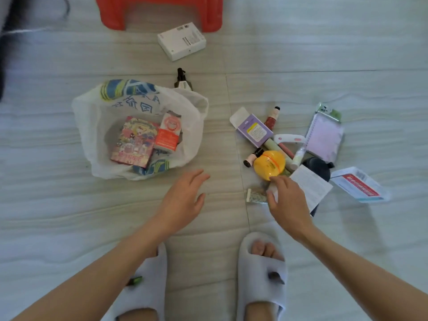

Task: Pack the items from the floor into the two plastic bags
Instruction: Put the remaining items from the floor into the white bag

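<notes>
The left hand (183, 200) is open with its fingers spread, and it holds nothing; it hovers over the floor (69, 216) just below the white bag (97, 126). The right hand (287, 200) reaches down to the pile just ahead of it, and its fingers curl on a small flowery tube (256, 195), though I cannot tell if it has a firm grip yet. The bag lies up and to the left of the left hand, with its mouth open and a pink picture box (134, 142) and an orange carton (168, 133) inside. Only one bag shows here. The bag is thin, soft and crinkly, so its mouth could flop shut when something drops in, and then the thing would land on the floor. The yellow ball-shaped jar (268, 164) touches the right fingers; it is round, smooth and shiny, so a bump could make it roll away. The folded paper (310, 188) to the right of that hand is light and flat and could slide or crease. The little bottle (251, 158) and the other tubes are round too, and could roll. The purple box (254, 129) and the white box (181, 40) far ahead are stiff cardboard with sharp corners that might poke the thin bag.
</notes>
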### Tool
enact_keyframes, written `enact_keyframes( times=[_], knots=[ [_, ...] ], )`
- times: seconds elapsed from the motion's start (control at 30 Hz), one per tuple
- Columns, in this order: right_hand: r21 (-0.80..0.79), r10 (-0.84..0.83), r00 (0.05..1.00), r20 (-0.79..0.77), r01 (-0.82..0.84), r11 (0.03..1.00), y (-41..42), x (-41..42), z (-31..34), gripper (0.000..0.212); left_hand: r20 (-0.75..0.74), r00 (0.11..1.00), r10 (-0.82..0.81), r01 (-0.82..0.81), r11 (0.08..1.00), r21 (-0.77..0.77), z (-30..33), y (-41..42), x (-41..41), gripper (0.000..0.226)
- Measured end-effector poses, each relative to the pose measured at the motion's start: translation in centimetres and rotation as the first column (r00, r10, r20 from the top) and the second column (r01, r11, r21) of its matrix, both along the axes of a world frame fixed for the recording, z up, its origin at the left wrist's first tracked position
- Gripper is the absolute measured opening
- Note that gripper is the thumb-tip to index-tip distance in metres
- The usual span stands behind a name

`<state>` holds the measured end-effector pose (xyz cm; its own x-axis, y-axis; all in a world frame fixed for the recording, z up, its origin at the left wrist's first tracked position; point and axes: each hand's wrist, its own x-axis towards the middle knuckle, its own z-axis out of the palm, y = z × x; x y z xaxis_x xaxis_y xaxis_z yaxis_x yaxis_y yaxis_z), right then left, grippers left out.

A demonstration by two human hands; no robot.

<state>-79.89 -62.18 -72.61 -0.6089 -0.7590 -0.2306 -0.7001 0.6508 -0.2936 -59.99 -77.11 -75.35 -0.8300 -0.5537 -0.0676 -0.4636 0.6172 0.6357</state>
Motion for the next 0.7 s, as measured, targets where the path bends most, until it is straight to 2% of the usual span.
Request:
enact_keyframes(
  times=[0.07, 0.17, 0.23, 0.37, 0.43, 0.5, 0.57, 0.7],
  knots=[
    [0.01, -0.08, 0.992, -0.094, 0.081, 0.997, 1.8, -1.4, -0.2, 0.035, 0.06, 0.993, -0.101, 0.103, 0.995, -0.018, -1.0, 1.0, -1.7, 0.042],
    [0.097, -0.161, 0.969, -0.189, 0.182, 0.979, 4.0, -4.1, 0.2, 0.051, 0.117, 0.97, -0.213, 0.216, 0.976, -0.011, -2.4, 2.5, -4.8, 0.058],
    [0.152, -0.194, 0.961, -0.195, 0.225, 0.962, 5.4, -6.0, 0.7, 0.061, 0.137, 0.957, -0.254, 0.256, 0.967, 0.005, -3.2, 3.7, -6.9, 0.062],
    [0.192, -0.358, 0.934, -0.004, 0.352, 0.916, 6.2, -8.6, 1.0, 0.077, 0.187, 0.923, -0.336, 0.333, 0.942, 0.047, -4.4, 5.8, -10.7, 0.059],
    [0.195, -0.449, 0.885, 0.12, 0.423, 0.885, 5.9, -9.3, 0.4, 0.079, 0.238, 0.895, -0.377, 0.392, 0.92, -0.021, -4.9, 6.3, -11.8, 0.055],
    [0.179, -0.542, 0.811, 0.221, 0.512, 0.84, 5.3, -9.7, -0.5, 0.072, 0.306, 0.877, -0.37, 0.418, 0.902, -0.108, -5.2, 6.3, -12.2, 0.049],
    [0.201, -0.596, 0.749, 0.289, 0.561, 0.803, 4.5, -9.9, -0.7, 0.06, 0.313, 0.891, -0.329, 0.388, 0.909, -0.15, -5.3, 6.2, -12.3, 0.044],
    [0.148, -0.674, 0.583, 0.454, 0.696, 0.702, 3.5, -9.9, -0.5, 0.038, 0.31, 0.899, -0.308, 0.33, 0.944, -0.02, -4.8, 5.8, -12.2, 0.038]
  ],
)
